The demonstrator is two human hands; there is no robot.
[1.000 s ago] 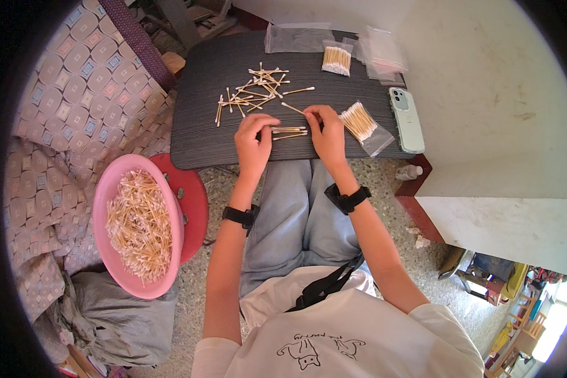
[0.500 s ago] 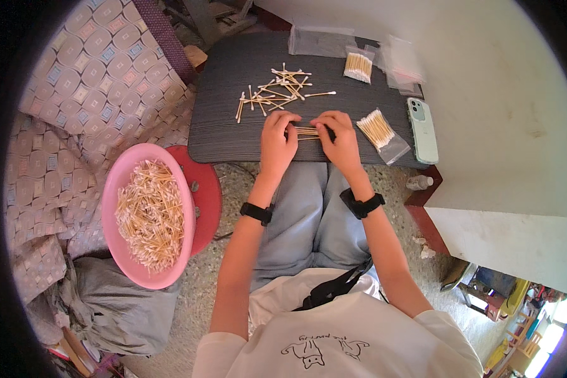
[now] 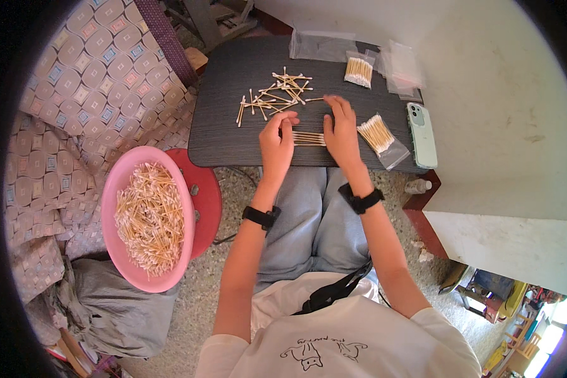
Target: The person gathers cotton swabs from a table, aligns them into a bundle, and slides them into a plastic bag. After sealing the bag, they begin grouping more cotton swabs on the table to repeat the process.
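Observation:
A row of cotton swabs [image 3: 309, 138] lies side by side on the dark table, spanning the gap between my hands. At its left ends rests my left hand [image 3: 276, 143], fingers loosely bent and thumb apart from them. My right hand [image 3: 342, 133] stands at the other ends, its fingers stretched forward over the table. Whether the palms press on the swab tips is hidden. Just beyond the hands is a loose pile of cotton swabs [image 3: 277, 91]. One single swab [image 3: 314, 99] points toward my right fingertips. Beside my right hand lies a filled clear bag of swabs [image 3: 377, 135].
Another filled bag [image 3: 358, 70] lies farther back, near flat clear bags [image 3: 321, 45] and a stack of bags [image 3: 402, 68]. A pale green phone [image 3: 422, 135] lies at the right edge. Left, a pink basin [image 3: 110, 220] full of swabs sits on a red stool [image 3: 209, 201].
My right hand has straightened its fingers and reached a little forward, uncurling from the swab row. My left thumb and fingers have loosened, and more of the row shows between the hands.

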